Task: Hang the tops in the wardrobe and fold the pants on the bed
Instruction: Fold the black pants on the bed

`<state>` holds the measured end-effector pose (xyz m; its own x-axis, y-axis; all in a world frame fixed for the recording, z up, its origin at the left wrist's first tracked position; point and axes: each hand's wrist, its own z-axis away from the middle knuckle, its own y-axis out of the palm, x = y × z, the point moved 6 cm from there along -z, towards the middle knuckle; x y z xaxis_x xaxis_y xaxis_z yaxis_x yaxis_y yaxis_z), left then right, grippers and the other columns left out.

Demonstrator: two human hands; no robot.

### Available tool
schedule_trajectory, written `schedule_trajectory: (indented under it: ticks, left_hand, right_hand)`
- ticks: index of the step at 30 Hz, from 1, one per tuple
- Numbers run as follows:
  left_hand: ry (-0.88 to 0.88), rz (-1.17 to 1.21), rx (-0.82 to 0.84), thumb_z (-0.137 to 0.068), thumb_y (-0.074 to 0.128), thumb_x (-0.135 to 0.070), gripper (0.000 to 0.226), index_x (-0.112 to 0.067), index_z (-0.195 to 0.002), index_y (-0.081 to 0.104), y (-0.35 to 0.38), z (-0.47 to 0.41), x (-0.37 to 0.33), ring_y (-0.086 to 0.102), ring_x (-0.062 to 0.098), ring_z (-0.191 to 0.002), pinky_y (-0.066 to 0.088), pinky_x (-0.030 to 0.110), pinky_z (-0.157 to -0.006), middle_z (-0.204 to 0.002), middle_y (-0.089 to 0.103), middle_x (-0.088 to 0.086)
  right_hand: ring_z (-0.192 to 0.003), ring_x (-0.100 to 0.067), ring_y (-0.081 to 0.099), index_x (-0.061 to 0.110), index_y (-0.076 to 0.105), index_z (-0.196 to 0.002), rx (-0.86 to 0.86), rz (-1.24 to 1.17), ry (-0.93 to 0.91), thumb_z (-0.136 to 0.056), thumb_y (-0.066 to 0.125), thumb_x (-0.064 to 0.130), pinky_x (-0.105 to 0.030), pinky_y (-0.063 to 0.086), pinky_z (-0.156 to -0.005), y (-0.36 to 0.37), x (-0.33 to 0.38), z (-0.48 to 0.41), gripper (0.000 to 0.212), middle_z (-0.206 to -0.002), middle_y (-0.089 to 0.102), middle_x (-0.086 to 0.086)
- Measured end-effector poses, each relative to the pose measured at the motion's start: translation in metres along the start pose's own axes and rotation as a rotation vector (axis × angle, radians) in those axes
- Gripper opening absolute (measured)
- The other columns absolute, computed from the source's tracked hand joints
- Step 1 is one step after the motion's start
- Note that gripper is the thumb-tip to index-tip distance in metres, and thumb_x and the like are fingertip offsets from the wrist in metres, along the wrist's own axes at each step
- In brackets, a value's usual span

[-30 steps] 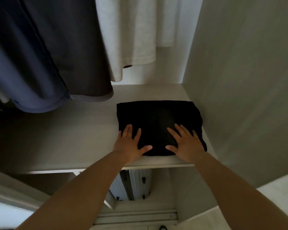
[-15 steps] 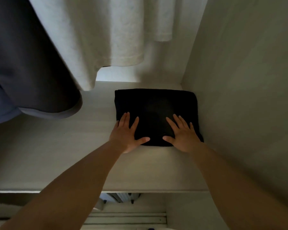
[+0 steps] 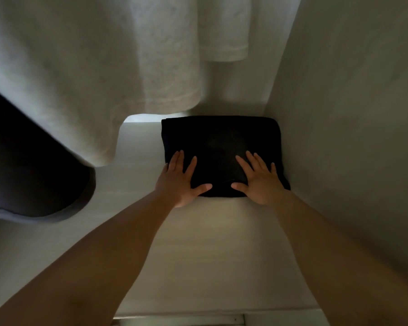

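Observation:
Folded black pants (image 3: 219,142) lie on the pale wardrobe shelf (image 3: 198,255), pushed against the right wall near the back. My left hand (image 3: 178,182) lies flat on the near left corner of the pants, fingers straight and spread. On the near right part my right hand (image 3: 259,180) presses with its fingers spread too. A light grey top (image 3: 92,74) hangs above, its hem covering the back left of the shelf. A dark grey top (image 3: 28,175) hangs at the left.
The wardrobe's right side wall (image 3: 351,137) stands close beside the pants. A white garment (image 3: 224,31) hangs at the back. The shelf's front edge (image 3: 198,312) runs along the bottom of the view.
Both hands have slid the folded pants deeper into the shelf, toward the back wall. My view has moved in and up, so the hanging tops now fill the upper left.

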<state>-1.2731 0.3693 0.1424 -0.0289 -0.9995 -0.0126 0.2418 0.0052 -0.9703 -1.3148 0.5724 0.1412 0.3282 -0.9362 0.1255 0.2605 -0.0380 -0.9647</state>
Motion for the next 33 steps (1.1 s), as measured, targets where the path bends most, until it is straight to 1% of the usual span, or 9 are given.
schedule_trajectory:
  ticks: [12, 20, 25, 27, 30, 33]
  left_hand:
    - [-0.022, 0.005, 0.017, -0.081, 0.019, -0.079, 0.093, -0.026, -0.149, -0.016, -0.010, -0.036, 0.007, -0.024, 0.022, -0.143, 0.000, 0.039, -0.120, -0.156, -0.024, 0.009]
    - [-0.026, -0.007, 0.033, -0.082, 0.019, -0.079, 0.093, -0.026, -0.149, -0.018, -0.011, -0.045, 0.009, -0.024, 0.022, -0.143, 0.001, 0.041, -0.120, -0.156, -0.024, 0.009]
    - [-0.057, -0.033, 0.049, -0.084, 0.021, -0.077, 0.090, -0.025, -0.150, -0.013, -0.018, -0.042, 0.006, -0.021, 0.024, -0.144, -0.001, 0.047, -0.118, -0.157, -0.020, 0.010]
    - [-0.075, -0.022, 0.016, -0.086, 0.020, -0.075, 0.086, -0.026, -0.151, -0.007, -0.025, -0.037, 0.004, -0.017, 0.024, -0.145, -0.002, 0.047, -0.117, -0.159, -0.015, 0.008]
    - [-0.065, -0.009, -0.081, -0.091, 0.021, -0.067, 0.075, -0.026, -0.152, 0.003, -0.036, -0.022, -0.001, -0.009, 0.023, -0.147, 0.000, 0.047, -0.117, -0.160, -0.004, 0.005]
    - [-0.058, -0.005, -0.141, -0.094, 0.024, -0.062, 0.070, -0.026, -0.152, 0.007, -0.045, -0.004, -0.002, -0.005, 0.022, -0.147, 0.002, 0.046, -0.118, -0.160, 0.000, 0.003]
  right_hand:
    - [-0.144, -0.017, -0.017, 0.035, -0.011, -0.148, 0.007, 0.000, 0.007, -0.090, 0.034, 0.064, -0.052, -0.006, -0.115, -0.009, -0.006, -0.035, 0.079, -0.157, -0.019, 0.004]
    - [-0.144, -0.017, -0.017, 0.035, -0.010, -0.148, -0.001, -0.038, 0.014, -0.090, 0.038, 0.061, -0.052, -0.006, -0.114, -0.012, -0.006, -0.041, 0.080, -0.157, -0.018, 0.004]
    - [-0.145, -0.020, -0.014, 0.033, -0.009, -0.149, 0.029, -0.014, 0.038, -0.091, 0.040, 0.059, -0.054, -0.002, -0.115, -0.016, -0.002, -0.037, 0.081, -0.158, -0.016, 0.001]
    - [-0.146, -0.022, -0.010, 0.031, -0.008, -0.150, 0.032, 0.009, 0.051, -0.091, 0.039, 0.060, -0.053, 0.000, -0.115, -0.021, 0.003, -0.034, 0.080, -0.158, -0.012, -0.001]
    - [-0.146, -0.024, -0.002, 0.028, -0.001, -0.151, -0.023, 0.027, 0.033, -0.093, 0.035, 0.059, -0.050, 0.001, -0.116, -0.031, 0.012, -0.021, 0.075, -0.159, -0.003, -0.003]
    - [-0.146, -0.023, 0.002, 0.028, 0.004, -0.151, -0.067, 0.016, 0.031, -0.094, 0.034, 0.056, -0.047, 0.003, -0.117, -0.036, 0.023, -0.004, 0.070, -0.159, 0.002, -0.001]
